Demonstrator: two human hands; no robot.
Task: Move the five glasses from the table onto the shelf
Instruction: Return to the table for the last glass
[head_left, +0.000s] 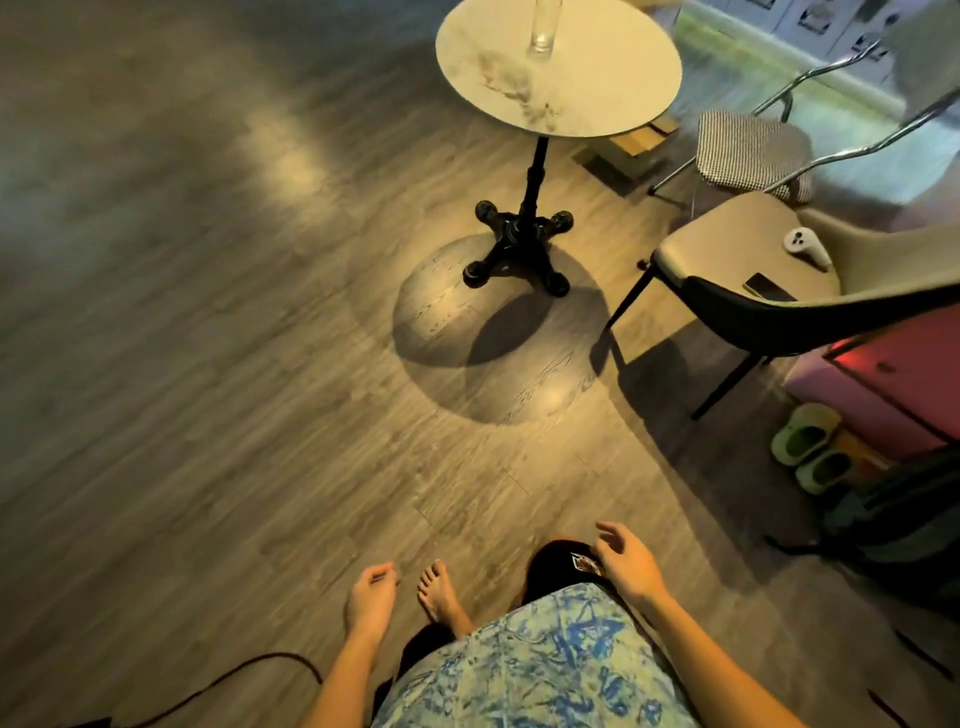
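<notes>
Glass (544, 26) standing upright on the round table (623, 73), toward the far part, top cut off by the upper edge of the view. Only this one seen on the table; probably the last to be moved, but not sure, with the far rim outside the view. Shelf not in view at all.

Step in hand, as a judgement: walking toward the table for a pick, with nothing carried. Table well apart from both arms, bare foot (439, 592) forward on the wooden floor (208, 415).

Next move: coming close to the table, keeping clear of the beige chair (727, 249) at the right side, then reaching over the top and closing round the lower half of the glass. Tall and narrow, so probably easy to tip; better taken from the side, not pushed.

Left grip (371, 592): empty, fingers loosely curled, touching nothing. Right grip (623, 564): empty also, fingers relaxed and a little spread, hanging above the dark trouser leg; contact with the cloth not possible to tell.
</notes>
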